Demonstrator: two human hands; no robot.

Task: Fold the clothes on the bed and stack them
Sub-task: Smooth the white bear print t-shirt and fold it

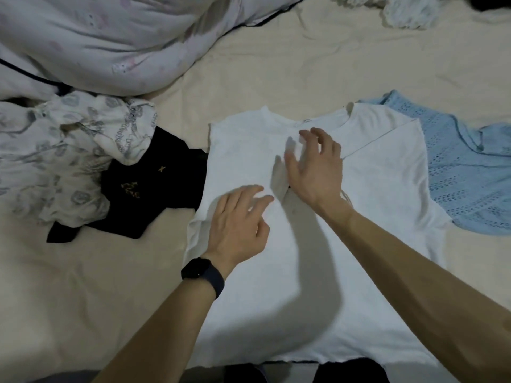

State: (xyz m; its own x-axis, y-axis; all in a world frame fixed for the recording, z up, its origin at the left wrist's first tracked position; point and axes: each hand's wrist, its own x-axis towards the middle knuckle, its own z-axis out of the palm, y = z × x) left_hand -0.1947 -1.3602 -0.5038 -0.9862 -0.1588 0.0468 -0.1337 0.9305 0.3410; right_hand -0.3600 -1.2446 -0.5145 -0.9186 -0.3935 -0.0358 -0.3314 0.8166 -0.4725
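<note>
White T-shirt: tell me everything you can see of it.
The white T-shirt lies flat on the bed sheet, plain soft cloth, collar away, hem nearest. Its right-side sleeve looks folded inward. The left hand and right hand spread open over its chest; contact unclear. Its sides meet a black garment and a blue top.

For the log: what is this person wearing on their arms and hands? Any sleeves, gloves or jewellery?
The left forearm and right forearm are bare, with no sleeves in view. The left hand and right hand are ungloved, no rings visible. The left wrist carries a black watch with a rounded rectangular face on a dark band; the right wrist wears nothing.
</note>
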